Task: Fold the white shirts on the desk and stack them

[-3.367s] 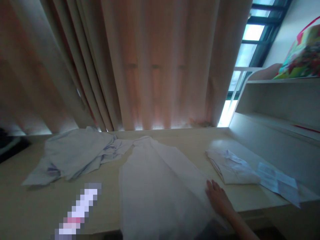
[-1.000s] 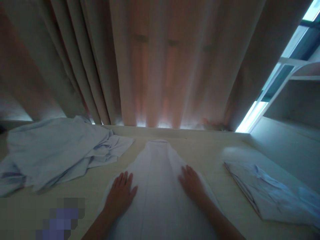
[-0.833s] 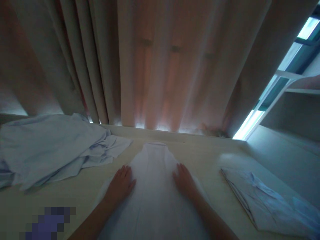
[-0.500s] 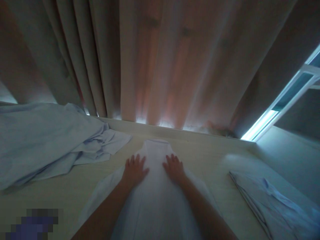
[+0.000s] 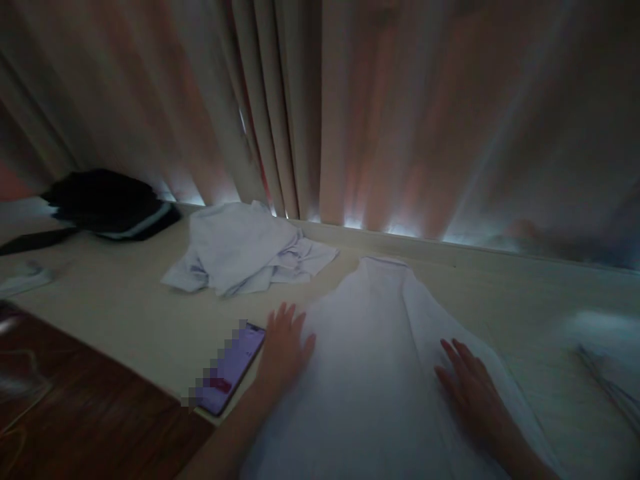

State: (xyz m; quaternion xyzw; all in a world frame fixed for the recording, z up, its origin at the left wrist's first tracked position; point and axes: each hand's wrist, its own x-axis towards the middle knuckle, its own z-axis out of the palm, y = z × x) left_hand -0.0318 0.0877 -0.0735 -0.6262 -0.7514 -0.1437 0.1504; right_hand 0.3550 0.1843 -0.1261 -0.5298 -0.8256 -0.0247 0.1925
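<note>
we see a dim, murky frame. the only light is daylight leaking under the curtain point(image 5: 400, 120) hem as a pale strip along the table's point(image 5: 125, 313) far edge. the whole view is soft with motion blur, worst at the right edge and corners, and shadows are faint and diffuse.

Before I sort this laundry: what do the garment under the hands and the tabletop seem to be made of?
White garment: thin woven cloth, probably cotton or a blend, matte; it lies flat with soft creases under the left hand and right hand. Tabletop: pale, smooth, likely laminate or painted wood; the blur leaves it open.
</note>
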